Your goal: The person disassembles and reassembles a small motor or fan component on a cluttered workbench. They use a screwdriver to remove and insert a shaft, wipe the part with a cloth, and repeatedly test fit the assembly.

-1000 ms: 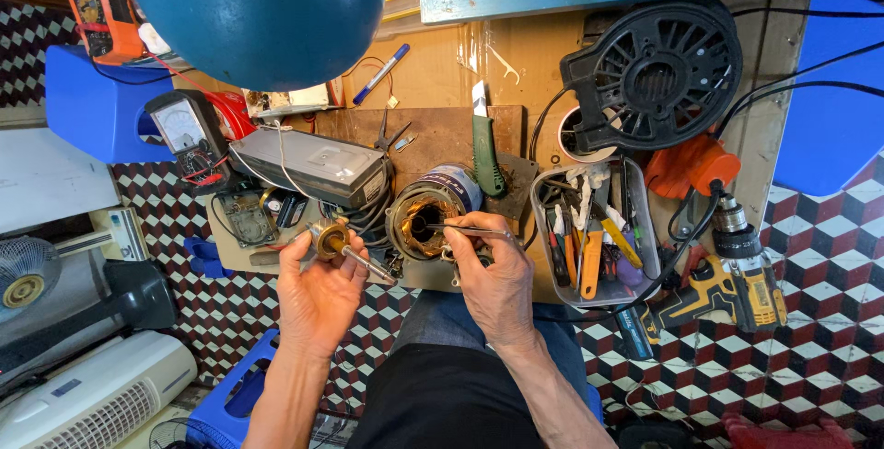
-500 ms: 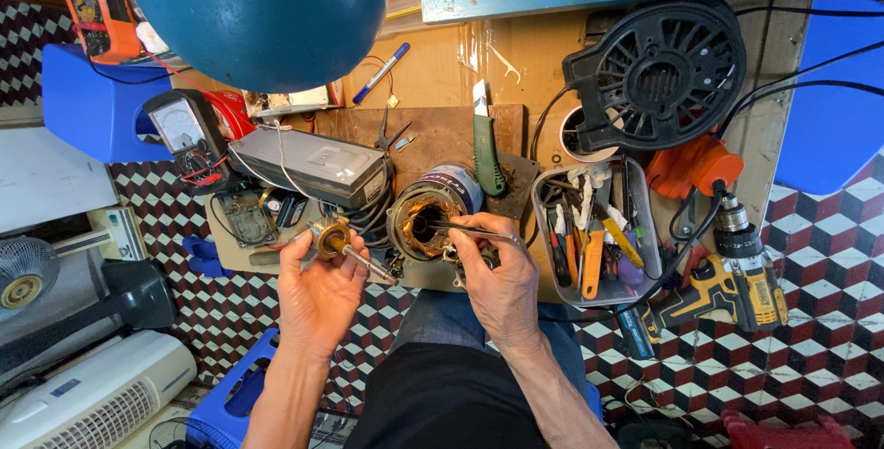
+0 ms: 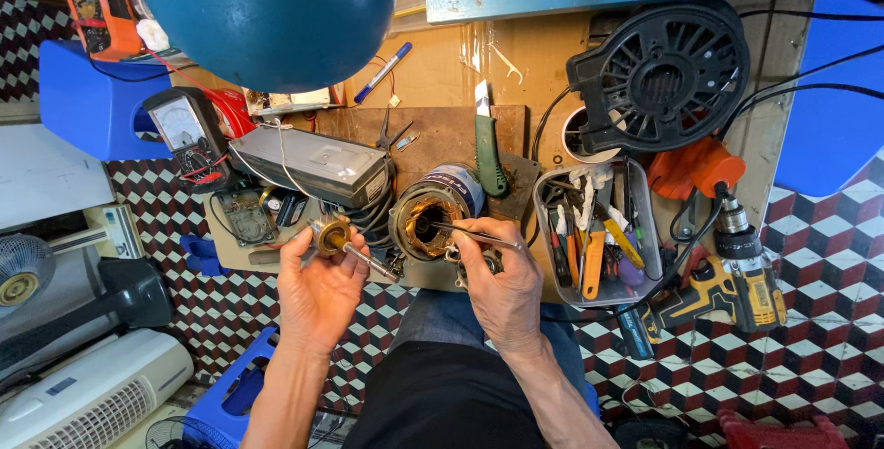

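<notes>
Left hand [image 3: 318,288] grips a brass rotor [image 3: 333,235]; right hand [image 3: 502,283] probes blue-banded motor [image 3: 433,219]

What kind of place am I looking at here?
Probably a small repair workshop for electrical appliances. An opened copper-wound electric motor sits on the cluttered wooden bench, a clear plastic tray of hand tools stands beside it, and an analogue multimeter lies nearby.
</notes>
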